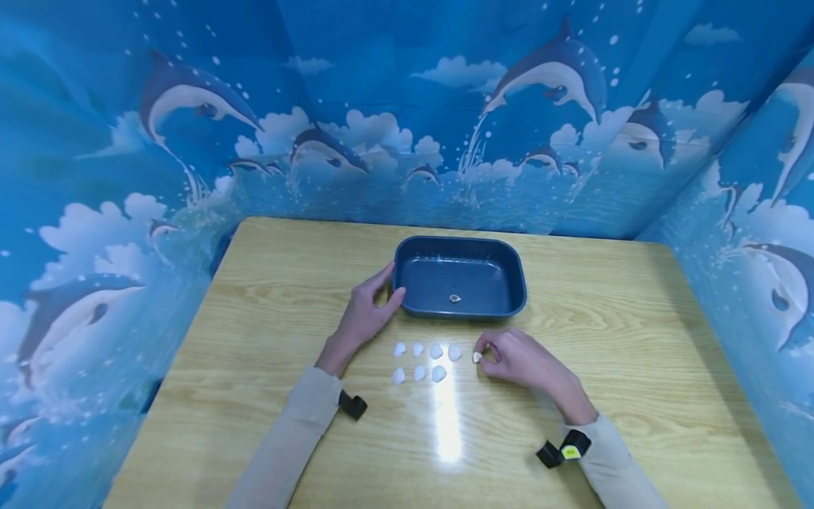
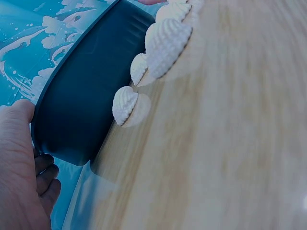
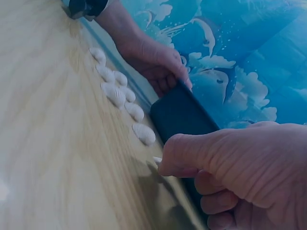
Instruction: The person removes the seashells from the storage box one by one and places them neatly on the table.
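My right hand (image 1: 518, 357) pinches a small white seashell (image 1: 477, 357) between thumb and forefinger, just over the table at the right end of the shell rows. In the right wrist view only the tip of this shell (image 3: 157, 159) shows past the thumb. My left hand (image 1: 365, 314) rests at the left end of a dark blue plastic basin (image 1: 464, 315), its thumb touching the rim and its fingers along the outer wall. One small shell (image 1: 454, 298) lies inside the basin near the front wall. Several white ridged shells (image 1: 436, 351) lie in two rows before it.
The wood-grain table (image 1: 267, 297) runs wide on both sides of the basin. A blue curtain (image 1: 381, 92) printed with dolphins and clouds stands behind and beside it. Light glares off the tabletop below the shell rows.
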Available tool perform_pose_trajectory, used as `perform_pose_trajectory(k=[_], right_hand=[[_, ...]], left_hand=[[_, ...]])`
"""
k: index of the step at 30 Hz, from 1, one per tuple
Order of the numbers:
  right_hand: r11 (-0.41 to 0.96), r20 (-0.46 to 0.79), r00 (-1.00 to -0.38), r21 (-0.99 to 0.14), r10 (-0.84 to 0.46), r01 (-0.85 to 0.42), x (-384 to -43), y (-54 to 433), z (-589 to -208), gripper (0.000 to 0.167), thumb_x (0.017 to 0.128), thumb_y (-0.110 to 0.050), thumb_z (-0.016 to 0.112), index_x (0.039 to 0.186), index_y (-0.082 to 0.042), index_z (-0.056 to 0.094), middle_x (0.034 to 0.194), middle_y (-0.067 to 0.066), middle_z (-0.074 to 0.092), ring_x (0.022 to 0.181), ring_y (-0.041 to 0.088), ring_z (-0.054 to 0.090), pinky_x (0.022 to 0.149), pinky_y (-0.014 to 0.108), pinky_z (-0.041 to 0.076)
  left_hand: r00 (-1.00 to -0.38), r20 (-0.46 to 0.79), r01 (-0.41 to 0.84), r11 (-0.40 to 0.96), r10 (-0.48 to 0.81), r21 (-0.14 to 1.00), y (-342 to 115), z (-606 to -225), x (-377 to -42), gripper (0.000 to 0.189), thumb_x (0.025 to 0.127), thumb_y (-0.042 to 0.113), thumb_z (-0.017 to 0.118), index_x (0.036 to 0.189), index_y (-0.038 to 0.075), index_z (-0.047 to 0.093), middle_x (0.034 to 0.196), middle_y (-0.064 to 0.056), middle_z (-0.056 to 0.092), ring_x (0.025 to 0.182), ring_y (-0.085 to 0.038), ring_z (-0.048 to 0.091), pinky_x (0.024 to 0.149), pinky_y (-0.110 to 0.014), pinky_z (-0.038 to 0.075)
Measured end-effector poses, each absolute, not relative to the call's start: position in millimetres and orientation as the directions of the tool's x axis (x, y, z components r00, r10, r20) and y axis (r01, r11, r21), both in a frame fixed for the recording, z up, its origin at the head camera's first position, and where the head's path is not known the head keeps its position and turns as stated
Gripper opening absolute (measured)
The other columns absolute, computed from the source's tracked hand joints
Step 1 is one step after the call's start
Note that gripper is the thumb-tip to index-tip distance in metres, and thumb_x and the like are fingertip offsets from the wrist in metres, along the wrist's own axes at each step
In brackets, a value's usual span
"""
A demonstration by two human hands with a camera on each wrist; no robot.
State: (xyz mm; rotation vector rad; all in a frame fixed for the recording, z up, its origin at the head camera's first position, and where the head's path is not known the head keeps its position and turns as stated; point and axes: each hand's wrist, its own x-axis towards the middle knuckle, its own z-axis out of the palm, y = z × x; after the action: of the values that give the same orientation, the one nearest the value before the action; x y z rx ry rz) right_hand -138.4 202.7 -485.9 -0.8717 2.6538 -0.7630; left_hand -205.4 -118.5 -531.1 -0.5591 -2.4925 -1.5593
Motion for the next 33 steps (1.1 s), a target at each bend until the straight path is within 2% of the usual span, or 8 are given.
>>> perform_pose_trajectory(k=[9,17,21,26,33], right_hand=[[0.699,-0.102,-0.777,-0.519,-0.621,-0.491,-148.3,202.5,-491.2,0.014,0.088,-0.009,0.075,0.102,-0.007,0.074,0.070,-0.013,0.054,0.059,-0.001,0.043,0.051,0.019,0.041],[0.723,-0.154,-0.773,-0.500,-0.616,-0.477,-147.8,199.3,-485.1,0.019,0.090,-0.011,0.075,0.109,-0.007,0.075,0.071,-0.012,0.054,0.058,0.000,0.043,0.049,0.019,0.035],[0.720,-0.159,-0.767,-0.501,-0.622,-0.480,-145.1,196.4,-476.4,0.016,0.091,-0.013,0.074,0.107,-0.009,0.075,0.070,-0.013,0.053,0.058,0.000,0.043,0.048,0.019,0.034],[0.659,-0.061,-0.761,-0.548,-0.646,-0.515,-147.5,192.5,-461.1,0.003,0.095,-0.011,0.071,0.098,-0.010,0.073,0.062,-0.014,0.044,0.054,-0.001,0.038,0.048,0.019,0.034],[0.575,0.108,-0.764,-0.594,-0.636,-0.563,-160.8,187.5,-447.4,0.007,0.098,-0.005,0.069,0.101,-0.007,0.075,0.063,-0.015,0.042,0.055,-0.001,0.036,0.049,0.019,0.036]], left_hand=[[-0.921,0.312,0.381,0.379,0.232,0.843,-119.3,-531.0,-206.0,0.066,0.105,0.038,0.063,0.158,0.006,0.041,0.161,-0.016,0.045,0.149,-0.020,0.042,0.123,-0.037,0.036],[-0.924,0.306,0.375,0.393,0.229,0.840,-119.3,-533.3,-205.8,0.066,0.106,0.038,0.063,0.158,0.005,0.041,0.161,-0.016,0.045,0.150,-0.022,0.042,0.123,-0.040,0.037],[-0.925,0.304,0.374,0.394,0.229,0.840,-119.2,-532.4,-205.3,0.067,0.106,0.038,0.063,0.158,0.002,0.042,0.161,-0.017,0.045,0.150,-0.023,0.042,0.123,-0.041,0.037],[-0.928,0.296,0.365,0.399,0.225,0.841,-119.1,-531.5,-204.5,0.066,0.106,0.040,0.063,0.158,0.006,0.041,0.161,-0.016,0.045,0.150,-0.022,0.042,0.123,-0.040,0.037],[-0.924,0.309,0.377,0.401,0.225,0.835,-118.6,-531.0,-204.5,0.065,0.106,0.039,0.063,0.158,0.007,0.041,0.160,-0.017,0.045,0.149,-0.024,0.043,0.123,-0.041,0.038]])
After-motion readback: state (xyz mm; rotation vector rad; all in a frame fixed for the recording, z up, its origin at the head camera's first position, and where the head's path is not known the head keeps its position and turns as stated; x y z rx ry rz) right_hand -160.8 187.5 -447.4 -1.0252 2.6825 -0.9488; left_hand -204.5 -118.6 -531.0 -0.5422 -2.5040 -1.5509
